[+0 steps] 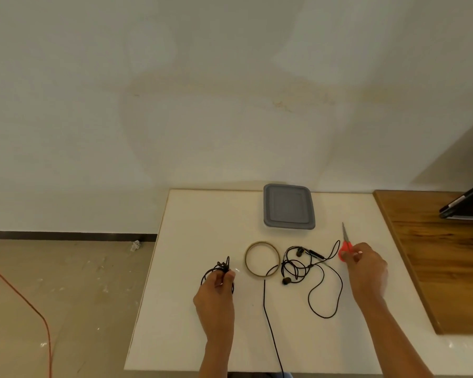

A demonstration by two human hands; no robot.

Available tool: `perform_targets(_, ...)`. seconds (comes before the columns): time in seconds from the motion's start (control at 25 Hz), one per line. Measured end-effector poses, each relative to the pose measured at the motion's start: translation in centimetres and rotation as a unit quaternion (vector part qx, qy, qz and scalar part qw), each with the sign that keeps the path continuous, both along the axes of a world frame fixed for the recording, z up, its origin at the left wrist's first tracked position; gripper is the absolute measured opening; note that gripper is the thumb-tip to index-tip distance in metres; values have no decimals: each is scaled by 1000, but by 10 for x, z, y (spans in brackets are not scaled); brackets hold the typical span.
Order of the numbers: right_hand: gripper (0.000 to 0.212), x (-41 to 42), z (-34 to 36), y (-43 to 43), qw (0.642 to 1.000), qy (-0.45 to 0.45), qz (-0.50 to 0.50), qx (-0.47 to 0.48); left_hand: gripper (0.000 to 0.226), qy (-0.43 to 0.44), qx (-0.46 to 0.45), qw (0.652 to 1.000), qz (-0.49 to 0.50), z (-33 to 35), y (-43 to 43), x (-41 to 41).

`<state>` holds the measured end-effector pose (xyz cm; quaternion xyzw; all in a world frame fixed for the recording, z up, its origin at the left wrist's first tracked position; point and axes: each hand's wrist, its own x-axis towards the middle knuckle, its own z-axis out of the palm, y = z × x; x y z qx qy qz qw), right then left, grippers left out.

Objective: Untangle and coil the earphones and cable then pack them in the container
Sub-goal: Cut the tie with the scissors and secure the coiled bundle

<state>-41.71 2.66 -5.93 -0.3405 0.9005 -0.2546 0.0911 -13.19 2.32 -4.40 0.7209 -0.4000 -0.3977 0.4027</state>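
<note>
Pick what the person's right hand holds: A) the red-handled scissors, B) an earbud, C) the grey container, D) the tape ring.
A: the right hand grips the scissors by their red handles, blades pointing away from the person.

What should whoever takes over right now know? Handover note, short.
Left hand: grips a coiled black cable.
Right hand: holds the red scissors.
Earphones: loose and tangled on the white table, between the tape ring and the right hand.
Container: far edge, grey lid on.
Done: one cable looks coiled.
Left: untangle and coil the earphones, open the container, pack both.
</note>
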Motion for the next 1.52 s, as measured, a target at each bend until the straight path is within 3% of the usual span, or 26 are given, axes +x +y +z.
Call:
perform_targets(0.16,26,3,16,-7,991,-3,-50,127,16,5,17,1000,-14,-3,-5,3)
perform_targets(0.28,23,1,28,-4,978,-11,-29,208,16,7,24,999,-25,-5,-11,8)
perform_targets(0.56,21,23,26,66,990,-19,-20,139,23,19,23,999,-34,-3,-16,15)
perform_targets(0.76,26,65,29,82,999,-39,27,5,30,61,57,996,-38,-5,-17,20)
perform_targets(0.92,20,94,43,72,988,-124,70,-49,28,112,106,988,-15,-7,-20,26)
perform_targets(1.0,19,113,46,63,969,-214,90,-87,29,120,124,985,-16,-8,-23,28)
perform_targets(1.08,14,139,45,53,918,-375,93,-86,28,128,130,983,-24,-8,-24,30)
perform_targets(1.2,5,177,33,46,828,-548,116,30,26,138,124,982,-36,-7,-25,32)
perform_targets(1.36,26,205,13,38,800,-579,90,132,29,142,122,981,-52,-8,-26,34)
perform_targets(1.52,44,209,7,27,785,-601,64,137,29,153,122,979,-58,-9,-27,35)
